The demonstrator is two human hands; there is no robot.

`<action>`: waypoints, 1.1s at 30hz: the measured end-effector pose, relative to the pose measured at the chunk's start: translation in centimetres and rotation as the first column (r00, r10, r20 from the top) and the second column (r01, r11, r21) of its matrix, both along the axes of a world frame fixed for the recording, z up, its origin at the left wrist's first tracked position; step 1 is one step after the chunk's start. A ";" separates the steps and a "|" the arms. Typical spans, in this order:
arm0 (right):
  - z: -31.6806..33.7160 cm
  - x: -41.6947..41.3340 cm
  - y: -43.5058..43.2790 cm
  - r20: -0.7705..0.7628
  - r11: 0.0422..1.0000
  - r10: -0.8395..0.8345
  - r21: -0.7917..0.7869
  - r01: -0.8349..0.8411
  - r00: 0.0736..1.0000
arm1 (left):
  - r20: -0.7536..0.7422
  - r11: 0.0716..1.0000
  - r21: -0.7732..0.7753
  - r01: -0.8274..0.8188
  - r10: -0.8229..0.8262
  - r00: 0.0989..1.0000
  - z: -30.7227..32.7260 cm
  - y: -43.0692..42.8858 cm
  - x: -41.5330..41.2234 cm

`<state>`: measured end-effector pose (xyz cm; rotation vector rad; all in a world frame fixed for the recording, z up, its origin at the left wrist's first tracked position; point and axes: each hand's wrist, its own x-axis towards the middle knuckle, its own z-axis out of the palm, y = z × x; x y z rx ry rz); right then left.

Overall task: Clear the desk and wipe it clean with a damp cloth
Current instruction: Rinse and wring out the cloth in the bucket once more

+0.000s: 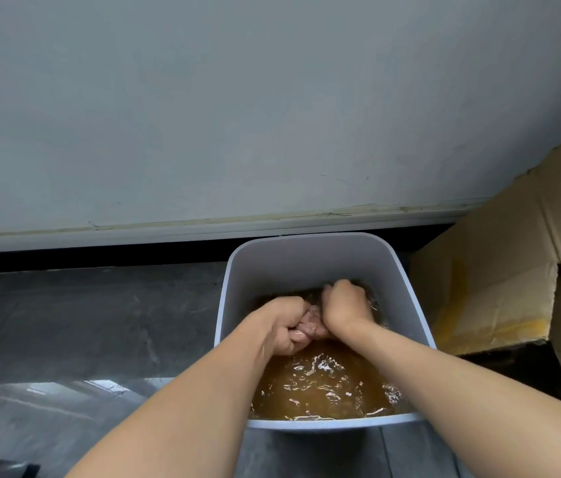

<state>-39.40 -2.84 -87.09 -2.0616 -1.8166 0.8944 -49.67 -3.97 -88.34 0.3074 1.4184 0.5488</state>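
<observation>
Gripping a bunched pinkish cloth (312, 325), both hands are down inside a pale tub (289, 263). The left hand (284, 327) is curled tightly round the near-left end of the cloth. The right hand (343, 303) is fisted over the far-right end, with its fingertips turned out of sight. The visible part of the cloth is a short twisted roll. Its long axis runs across the tub from left fist to right fist, rising slightly toward the far right. It is held just above brown, rippled water (324, 381), in the far half of the tub.

The tub's far rim sits near the foot of the grey wall (237, 115). A cardboard box (500, 281) stands just beside the tub's right side, leaving little room there. Dark tiled floor (82, 322) lies open to the left. Both forearms cross the near rim.
</observation>
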 end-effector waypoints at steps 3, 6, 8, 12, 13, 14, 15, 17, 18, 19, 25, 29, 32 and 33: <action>-0.2 1.3 0.7 0.135 0.987 0.117 -0.127 -0.100 0.984 | -0.237 0.991 0.092 0.094 -0.070 0.969 0.7 -0.5 -0.6; 0.4 1.3 1.3 0.164 0.928 0.318 -0.256 -0.271 0.934 | -0.621 0.906 0.204 0.370 -0.172 0.764 0.4 0.4 -1.4; 1.0 1.3 1.2 0.263 0.873 0.454 -0.323 -0.366 0.851 | -0.798 0.784 0.128 0.608 -0.282 0.532 0.8 1.1 -1.4; 0.8 2.3 0.7 0.282 0.753 0.633 -0.441 -0.489 0.721 | -0.821 0.485 -0.189 0.854 -0.555 0.133 1.6 0.9 -0.7; 0.9 2.5 0.6 0.274 0.705 0.690 -0.464 -0.536 0.670 | -0.796 0.411 -0.235 0.881 -0.601 0.068 1.4 0.7 -0.5; 1.0 2.6 0.6 0.261 0.659 0.736 -0.486 -0.573 0.625 | -0.775 0.372 -0.248 0.895 -0.630 0.046 1.2 0.5 -0.4; 1.1 2.7 0.6 0.242 0.618 0.769 -0.517 -0.592 0.592 | -0.761 0.360 -0.246 0.900 -0.646 0.051 0.9 0.3 -0.3; 1.3 2.8 0.7 0.221 0.556 0.812 -0.577 -0.599 0.541 | -0.763 0.358 -0.241 0.902 -0.644 0.052 0.1 -0.2 -0.4; 1.3 2.9 0.5 0.222 0.535 0.829 -0.586 -0.609 0.514 | -0.776 0.345 -0.255 0.903 -0.630 0.022 -0.2 -0.5 -0.4; 1.3 2.9 0.1 0.224 0.516 0.845 -0.579 -0.631 0.486 | -0.785 0.335 -0.275 0.901 -0.619 -0.010 -0.5 -0.8 -0.6; 0.5 3.2 -1.1 0.349 0.560 0.829 -0.522 -0.643 0.437 | -0.752 0.257 -0.412 0.874 -0.637 -0.167 0.0 -1.3 -1.1; 0.4 3.3 -0.7 0.448 0.562 0.821 -0.522 -0.642 0.354 | -0.640 0.194 -0.459 0.867 -0.749 -0.171 0.5 -1.7 -1.7; -0.5 3.0 -0.9 0.565 0.580 0.785 -0.528 -0.621 0.252 | -0.572 0.239 -0.461 0.854 -0.816 -0.081 1.1 -1.9 -1.5; -0.7 3.1 -1.0 0.619 0.588 0.760 -0.527 -0.614 0.197 | -0.558 0.287 -0.433 0.855 -0.830 -0.003 1.1 -1.9 -1.4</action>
